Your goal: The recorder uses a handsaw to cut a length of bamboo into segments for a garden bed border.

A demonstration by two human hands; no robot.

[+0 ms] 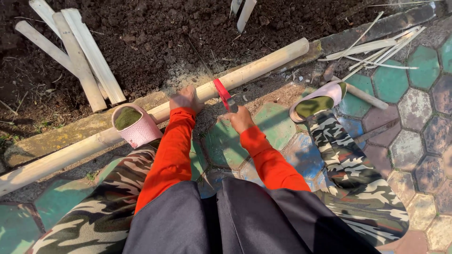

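A long pale bamboo pole (263, 66) lies slantwise along a stone kerb between dark soil and painted paving. My left hand (186, 99) presses down on the pole near its middle. My right hand (239, 118) grips the red handle of a small hand saw (223, 92), whose thin blade crosses the pole just right of my left hand. Pale sawdust lies on the kerb around the cut. My left foot, in a pink slipper (135, 125), rests on the pole further left. Both arms wear orange sleeves.
Several split bamboo slats (80, 56) lie on the soil at the upper left. Thin bamboo strips (376, 49) are scattered at the upper right. My right foot in a pink slipper (316, 100) stands on the coloured hexagonal paving (414, 141). A short stick (365, 96) lies beside it.
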